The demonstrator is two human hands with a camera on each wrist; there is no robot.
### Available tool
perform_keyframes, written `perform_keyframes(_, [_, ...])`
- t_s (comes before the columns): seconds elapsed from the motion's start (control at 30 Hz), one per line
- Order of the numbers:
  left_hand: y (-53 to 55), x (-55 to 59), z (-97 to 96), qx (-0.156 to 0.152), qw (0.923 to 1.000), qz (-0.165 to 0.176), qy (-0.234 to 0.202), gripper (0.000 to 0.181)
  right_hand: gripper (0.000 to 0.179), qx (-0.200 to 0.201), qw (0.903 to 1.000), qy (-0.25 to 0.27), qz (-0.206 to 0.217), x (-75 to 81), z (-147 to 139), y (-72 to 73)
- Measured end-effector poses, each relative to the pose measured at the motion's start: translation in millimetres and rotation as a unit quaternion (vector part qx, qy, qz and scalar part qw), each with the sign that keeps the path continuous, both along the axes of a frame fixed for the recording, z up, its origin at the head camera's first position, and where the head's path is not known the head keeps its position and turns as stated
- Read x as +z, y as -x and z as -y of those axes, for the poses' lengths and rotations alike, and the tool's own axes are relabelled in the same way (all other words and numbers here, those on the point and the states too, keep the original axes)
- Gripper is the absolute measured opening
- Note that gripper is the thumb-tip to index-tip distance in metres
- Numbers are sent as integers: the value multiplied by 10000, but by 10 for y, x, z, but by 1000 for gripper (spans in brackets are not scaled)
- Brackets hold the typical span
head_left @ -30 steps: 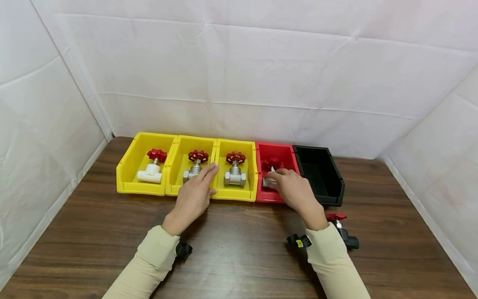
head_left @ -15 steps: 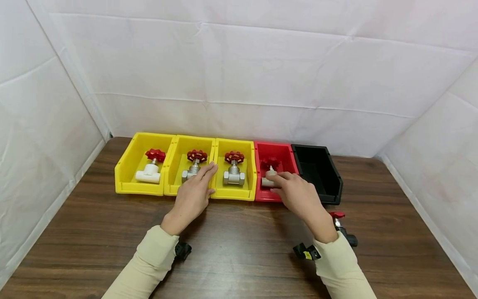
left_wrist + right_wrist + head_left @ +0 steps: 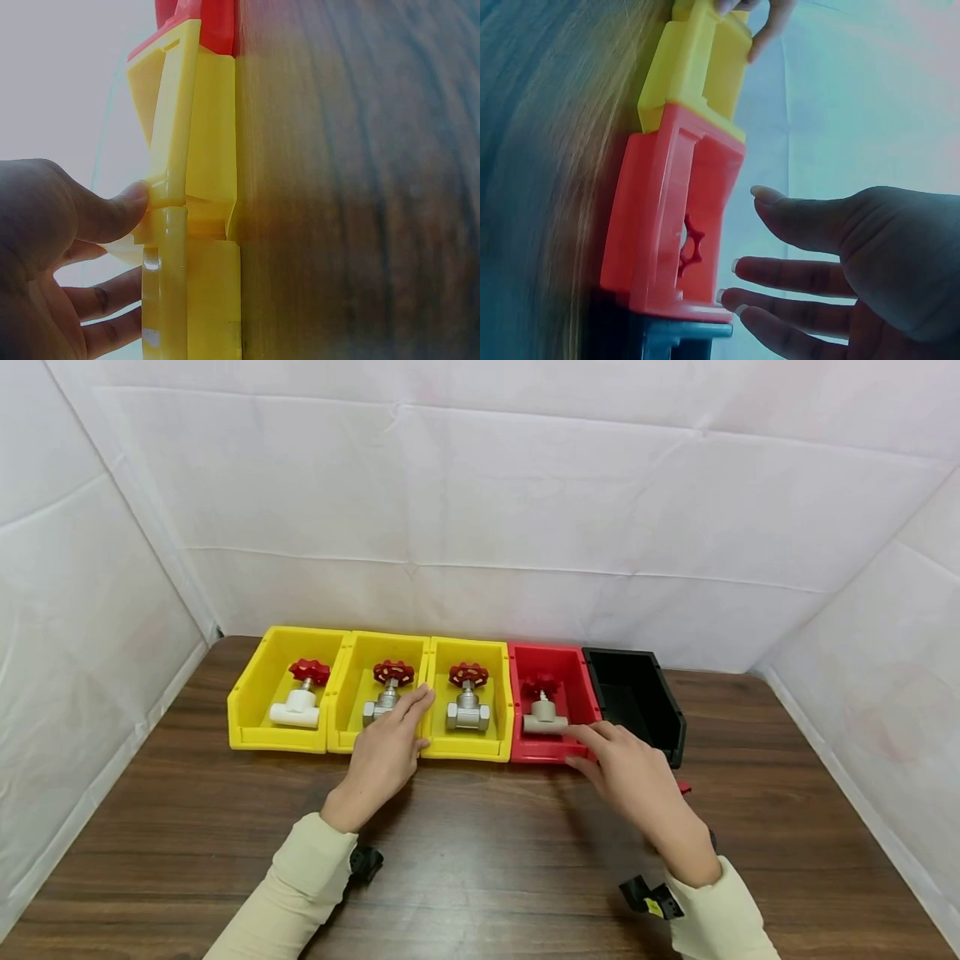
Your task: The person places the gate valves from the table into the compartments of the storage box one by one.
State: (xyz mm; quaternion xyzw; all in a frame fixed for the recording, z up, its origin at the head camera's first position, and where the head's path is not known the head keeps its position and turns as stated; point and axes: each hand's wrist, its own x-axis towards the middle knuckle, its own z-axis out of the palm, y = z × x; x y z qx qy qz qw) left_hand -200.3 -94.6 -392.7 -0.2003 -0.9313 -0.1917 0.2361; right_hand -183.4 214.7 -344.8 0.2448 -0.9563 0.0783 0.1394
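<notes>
My left hand rests on the divider between the second yellow bin and the third yellow bin, its fingers extended. In the left wrist view, its thumb touches the bins' front edge. A valve with a beige body and dark red handwheel sits in the red bin. My right hand hovers at that bin's front right corner, holding nothing; in the right wrist view its fingers are spread. Metal gate valves with red handwheels sit in the second yellow bin, partly covered by my left hand, and the third.
A white valve with a red handwheel lies in the leftmost yellow bin. A black bin with nothing visible inside closes the row. Behind my right wrist, another valve's red handle peeks out on the wooden table.
My right hand has let go of the beige valve and drawn back toward the right and front, leaving it in the red bin. My left hand stays in place.
</notes>
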Motion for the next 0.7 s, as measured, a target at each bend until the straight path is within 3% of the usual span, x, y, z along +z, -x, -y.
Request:
perform_keyframes(0.23, [-3, 4, -10, -11, 10000, 75, -14, 60, 37, -103, 9999, -12, -8, -24, -180, -121])
perform_keyframes(0.7, [1, 4, -8, 12, 10000, 41, -14, 61, 38, 212, 9996, 120, -153, -44, -719, -210])
